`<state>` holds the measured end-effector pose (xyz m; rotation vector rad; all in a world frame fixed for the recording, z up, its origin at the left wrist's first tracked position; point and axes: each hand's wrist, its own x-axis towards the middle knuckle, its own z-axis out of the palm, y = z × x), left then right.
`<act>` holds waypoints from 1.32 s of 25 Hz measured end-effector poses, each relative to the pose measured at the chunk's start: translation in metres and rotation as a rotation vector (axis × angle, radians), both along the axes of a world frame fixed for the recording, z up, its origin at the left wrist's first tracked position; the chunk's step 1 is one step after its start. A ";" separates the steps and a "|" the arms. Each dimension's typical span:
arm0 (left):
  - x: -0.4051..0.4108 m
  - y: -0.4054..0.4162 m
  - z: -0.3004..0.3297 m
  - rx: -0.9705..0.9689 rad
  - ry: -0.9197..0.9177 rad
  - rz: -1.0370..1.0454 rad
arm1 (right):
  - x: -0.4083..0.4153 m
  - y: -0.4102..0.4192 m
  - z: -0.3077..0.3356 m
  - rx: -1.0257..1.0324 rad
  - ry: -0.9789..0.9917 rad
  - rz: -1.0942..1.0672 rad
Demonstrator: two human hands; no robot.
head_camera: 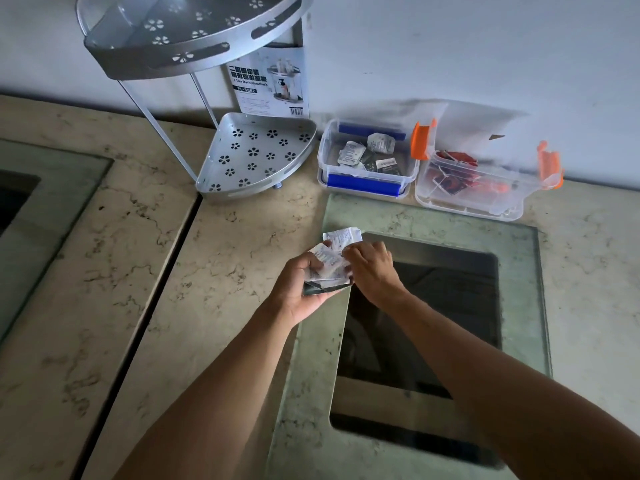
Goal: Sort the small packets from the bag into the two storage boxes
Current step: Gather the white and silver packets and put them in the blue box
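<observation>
My left hand (300, 285) grips a small bundle of white and dark packets (329, 268) above the counter's middle. My right hand (372, 268) pinches a white packet (343, 237) at the top of that bundle. Behind them, a clear box with blue latches (363, 183) holds several white and dark packets. To its right a clear box with orange latches (478, 202) holds several red packets. Both boxes stand open. The bag itself I cannot make out with certainty.
A two-tier metal corner rack (256, 154) with its label card stands at the back left against the wall. A dark glass-framed opening (433, 323) lies in the marble counter under my right arm. A seam (156, 289) splits the counter.
</observation>
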<state>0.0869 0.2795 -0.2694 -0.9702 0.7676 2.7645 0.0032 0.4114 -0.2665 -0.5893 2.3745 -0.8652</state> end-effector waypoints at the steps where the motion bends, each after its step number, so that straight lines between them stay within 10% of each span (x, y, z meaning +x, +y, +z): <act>1: -0.001 -0.004 -0.003 -0.051 0.012 -0.022 | -0.005 -0.001 0.001 -0.027 -0.069 -0.060; 6: 0.001 -0.009 -0.011 -0.319 0.001 -0.193 | -0.013 0.008 -0.005 -0.135 -0.155 -0.078; 13: 0.004 -0.010 -0.014 -0.334 -0.074 -0.162 | -0.017 0.017 -0.006 -0.318 -0.497 -0.376; 33: 0.008 0.003 -0.015 -0.368 -0.160 -0.165 | -0.008 0.042 -0.012 -0.406 -0.685 -0.489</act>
